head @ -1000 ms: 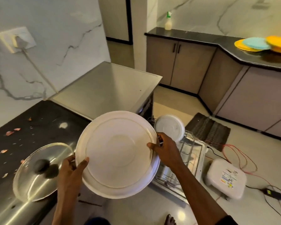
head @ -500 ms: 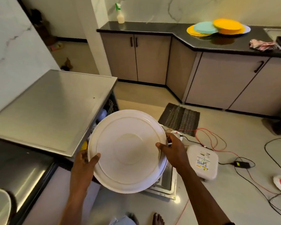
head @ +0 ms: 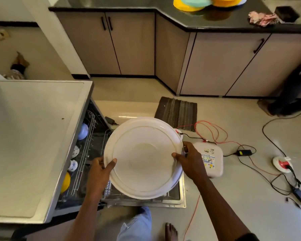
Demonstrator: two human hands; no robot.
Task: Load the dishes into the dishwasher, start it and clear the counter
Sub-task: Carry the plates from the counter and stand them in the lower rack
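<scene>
Large white round plate: plain, concentric ridges, broad face up toward the camera, slightly tilted. Held in the air, left hand gripping the left rim with the thumb on the face, right hand gripping the right rim.

Dishwasher: steel-topped, door dropped open flat, directly beneath the plate. Wire rack partly loaded along its left side: pale blue bowl at the far end, two white patterned pieces in the middle, yellow dish at the near end.

Stack of yellow, teal and orange plates: overlapping, at the far edge of the black counter, near its bend.
</scene>
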